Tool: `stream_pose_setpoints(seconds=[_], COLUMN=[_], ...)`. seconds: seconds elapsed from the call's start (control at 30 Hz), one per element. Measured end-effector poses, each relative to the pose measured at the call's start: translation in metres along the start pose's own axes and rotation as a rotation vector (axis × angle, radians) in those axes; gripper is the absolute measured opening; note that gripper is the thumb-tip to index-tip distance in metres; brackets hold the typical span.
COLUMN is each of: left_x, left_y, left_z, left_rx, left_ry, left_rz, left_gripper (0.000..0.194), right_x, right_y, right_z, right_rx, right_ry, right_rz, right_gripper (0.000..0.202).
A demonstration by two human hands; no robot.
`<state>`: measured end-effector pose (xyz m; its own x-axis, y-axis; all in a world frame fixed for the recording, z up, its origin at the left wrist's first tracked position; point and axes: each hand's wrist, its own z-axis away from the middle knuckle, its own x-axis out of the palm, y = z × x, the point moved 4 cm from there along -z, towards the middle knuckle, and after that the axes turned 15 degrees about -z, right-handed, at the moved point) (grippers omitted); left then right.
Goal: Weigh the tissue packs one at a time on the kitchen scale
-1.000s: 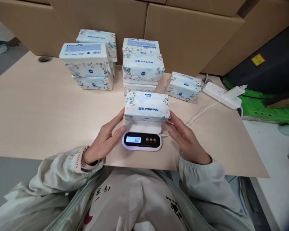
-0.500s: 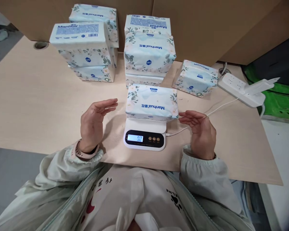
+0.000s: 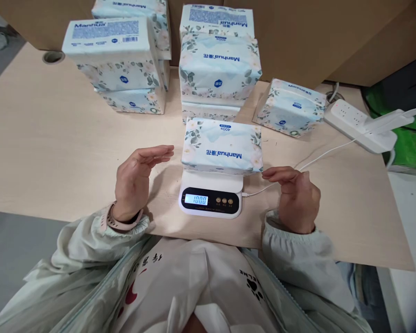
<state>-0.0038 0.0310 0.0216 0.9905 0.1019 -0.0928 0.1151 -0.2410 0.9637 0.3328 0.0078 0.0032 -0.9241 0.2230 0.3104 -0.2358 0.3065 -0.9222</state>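
A pack of tissues [image 3: 222, 144] with a pale blue floral wrapper rests on the white kitchen scale [image 3: 211, 207] in front of me. The scale's lit display [image 3: 196, 200] appears to read 100.0. To the left of the pack, my left hand [image 3: 135, 180] is open with fingers stretched out, apart from the wrapper. My right hand [image 3: 296, 196] is open too, its fingertips close beside the pack's lower right corner; whether they touch it I cannot tell. Neither hand holds anything.
Stacked tissue packs stand at the back left [image 3: 123, 76] and back centre [image 3: 219, 69]. A single pack [image 3: 291, 108] sits at right, near a white power strip [image 3: 362, 125]. A white cable [image 3: 327, 153] runs to the scale. Cardboard [image 3: 287, 41] stands behind.
The scale's reading has gone from 0.0 to about 100.0. The view has shifted slightly. Both hands stay open on either side of the tissue pack.
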Motion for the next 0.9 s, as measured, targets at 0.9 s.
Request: stream_pose_setpoints(seconds=[0.9], left_x=[-0.0012], left_y=[-0.0035], left_z=[0.0000], left_rx=[-0.067], left_ry=[-0.014], left_rz=[-0.043], left_gripper=[0.044], right_x=[0.0034], right_y=[-0.0048], right_z=[-0.0011], right_rx=[-0.013], right_ry=[0.055], right_rz=[0.102], right_gripper=[0.056])
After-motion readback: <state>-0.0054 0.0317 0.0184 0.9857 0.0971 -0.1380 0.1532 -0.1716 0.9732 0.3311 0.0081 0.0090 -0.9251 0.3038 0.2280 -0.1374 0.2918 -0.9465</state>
